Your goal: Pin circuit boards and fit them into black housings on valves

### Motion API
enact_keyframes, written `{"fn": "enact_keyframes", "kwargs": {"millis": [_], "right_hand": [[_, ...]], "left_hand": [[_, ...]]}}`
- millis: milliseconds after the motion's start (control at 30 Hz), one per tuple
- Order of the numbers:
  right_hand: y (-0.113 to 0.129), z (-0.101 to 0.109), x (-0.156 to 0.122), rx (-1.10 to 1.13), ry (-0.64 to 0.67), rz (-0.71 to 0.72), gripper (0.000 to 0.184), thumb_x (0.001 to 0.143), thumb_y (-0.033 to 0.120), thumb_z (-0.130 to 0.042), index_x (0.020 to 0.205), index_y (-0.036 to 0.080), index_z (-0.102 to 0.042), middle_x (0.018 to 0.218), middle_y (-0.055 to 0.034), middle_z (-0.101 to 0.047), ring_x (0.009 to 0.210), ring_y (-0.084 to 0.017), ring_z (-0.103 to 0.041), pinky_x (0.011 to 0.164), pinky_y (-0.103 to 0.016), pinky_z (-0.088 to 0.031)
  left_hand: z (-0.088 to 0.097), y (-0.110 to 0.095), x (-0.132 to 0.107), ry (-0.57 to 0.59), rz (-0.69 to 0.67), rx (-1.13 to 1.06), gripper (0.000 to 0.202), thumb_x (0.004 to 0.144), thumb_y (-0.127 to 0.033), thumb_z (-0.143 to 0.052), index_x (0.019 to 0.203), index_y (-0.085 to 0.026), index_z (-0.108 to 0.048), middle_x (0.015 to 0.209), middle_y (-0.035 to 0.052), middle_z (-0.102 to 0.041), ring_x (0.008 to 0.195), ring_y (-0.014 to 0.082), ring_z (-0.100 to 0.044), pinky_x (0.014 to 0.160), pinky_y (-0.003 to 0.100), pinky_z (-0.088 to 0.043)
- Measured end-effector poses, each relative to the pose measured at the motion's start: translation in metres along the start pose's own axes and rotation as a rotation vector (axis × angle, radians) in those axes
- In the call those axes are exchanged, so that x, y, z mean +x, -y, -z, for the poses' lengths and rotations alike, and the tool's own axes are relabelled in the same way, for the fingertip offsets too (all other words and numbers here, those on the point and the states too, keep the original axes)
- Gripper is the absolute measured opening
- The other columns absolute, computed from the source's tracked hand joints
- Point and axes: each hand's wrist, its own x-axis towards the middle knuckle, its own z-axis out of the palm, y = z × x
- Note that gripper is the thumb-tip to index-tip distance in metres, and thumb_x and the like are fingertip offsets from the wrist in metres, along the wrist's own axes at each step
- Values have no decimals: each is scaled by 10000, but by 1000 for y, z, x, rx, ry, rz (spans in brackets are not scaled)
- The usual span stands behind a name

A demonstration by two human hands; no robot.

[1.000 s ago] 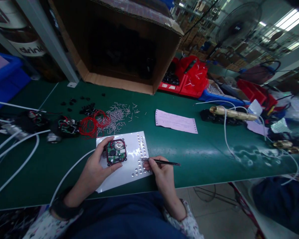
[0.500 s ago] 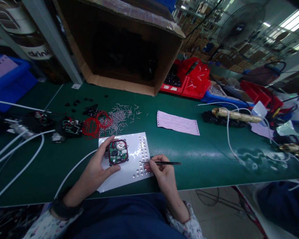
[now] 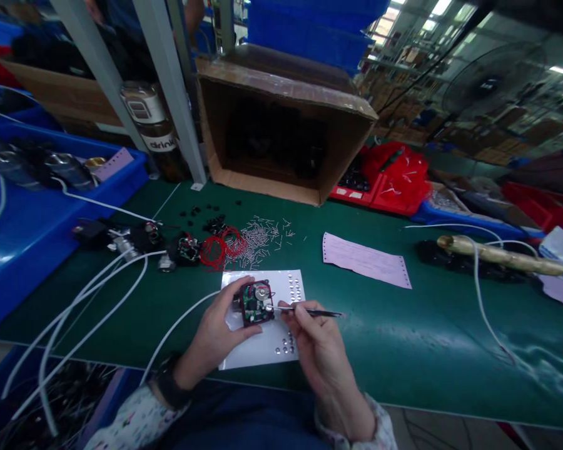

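My left hand (image 3: 216,331) grips a small square housing with a green circuit board (image 3: 253,312) inside it, thumb and fingers on opposite sides. A red line runs round its rim, and a round silver part (image 3: 262,292) sits on the board. Dark tweezers (image 3: 327,313) are pinched in my right hand (image 3: 323,344). Their thin bright tips reach the board's right side, with a small shiny piece at the end. Under both hands lies a glossy white sheet (image 3: 237,359), bearing rows of clear round dots (image 3: 294,289) along its right side.
Red wire coils (image 3: 213,251) and scattered small metal pins (image 3: 258,240) lie behind the sheet. A pink paper (image 3: 366,259) is to the right. Beyond stand a cardboard box (image 3: 263,187) and red bins (image 3: 380,199). White cables (image 3: 117,300) cross the left, beside a blue crate (image 3: 122,190).
The tweezers have gone from the dots on the sheet leftward to the circuit board. My left hand still holds the housing. The camera has turned left, showing more of the blue crate.
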Motion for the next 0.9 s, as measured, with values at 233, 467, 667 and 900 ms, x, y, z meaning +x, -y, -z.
{"fn": "enact_keyframes", "kwargs": {"millis": [233, 467, 667, 900], "right_hand": [[-8, -18, 7, -68, 37, 74, 243, 605, 312, -841, 715, 185, -666, 841, -51, -724, 846, -195, -627, 842, -337, -445], [-7, -20, 6, -74, 28, 88, 221, 619, 295, -829, 710, 179, -665, 824, -47, -724, 830, -195, -630, 829, -333, -441], [-8, -21, 6, -108, 16, 116, 212, 620, 285, -826, 709, 179, -666, 837, -40, -720, 845, -198, -629, 842, -334, -436], [-10, -20, 6, -135, 18, 131, 214, 628, 289, -826, 730, 179, -672, 854, -33, -718, 870, -191, -622, 846, -328, -432]], "left_hand": [[0, -3, 0, 0, -2, 18, 701, 685, -273, -767, 1300, -255, -431, 1324, 88, -526, 1233, 284, -485, 1082, 481, -361], [0, -3, 1, -17, -11, 20, 719, 677, -284, -779, 1306, -255, -432, 1306, 90, -545, 1220, 288, -504, 1074, 470, -378], [1, -5, 2, -5, -8, 32, 720, 690, -270, -772, 1314, -249, -414, 1314, 107, -530, 1229, 285, -489, 1082, 489, -361], [-2, 3, 1, -33, -73, 42, 751, 685, -251, -786, 1326, -297, -397, 1326, 67, -520, 1210, 270, -500, 1060, 484, -387]]}}
